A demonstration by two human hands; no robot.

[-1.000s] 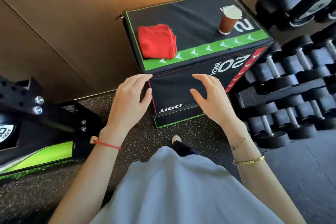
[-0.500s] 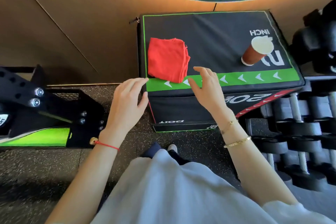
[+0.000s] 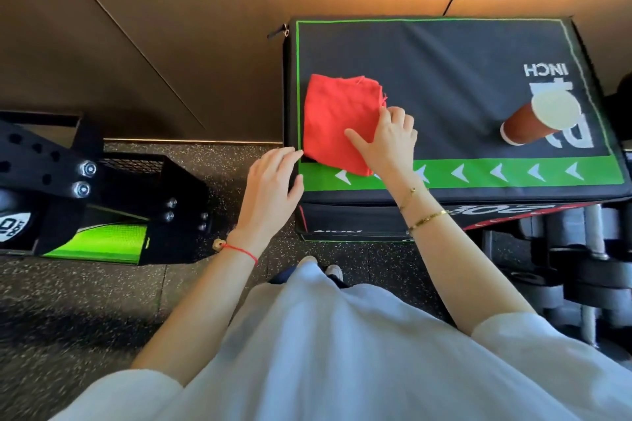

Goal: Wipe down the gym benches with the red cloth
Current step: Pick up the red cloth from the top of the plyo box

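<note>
While right hand (image 3: pixel 386 143) curls its grip on red cloth (image 3: pixel 338 120) | left hand (image 3: pixel 270 188) grip spread, beside plyo box (image 3: pixel 444 79) corner

Left arm (image 3: pixel 191 311): bare forearm, reaching forward and slightly inward, wrist straight.
Left grip (image 3: pixel 270 188): palm down, fingers loosely extended and close together, thumb set apart, holding nothing.
Right arm (image 3: pixel 461 270): bare forearm, stretched further forward than the left, angled inward.
Right wrist (image 3: pixel 415 205): bent a little toward the left.
Right grip (image 3: pixel 386 143): back of hand up, fingers (image 3: pixel 400 116) curled at the right edge of the red cloth (image 3: pixel 335 120), thumb laid flat across its top, pinching it.
</note>
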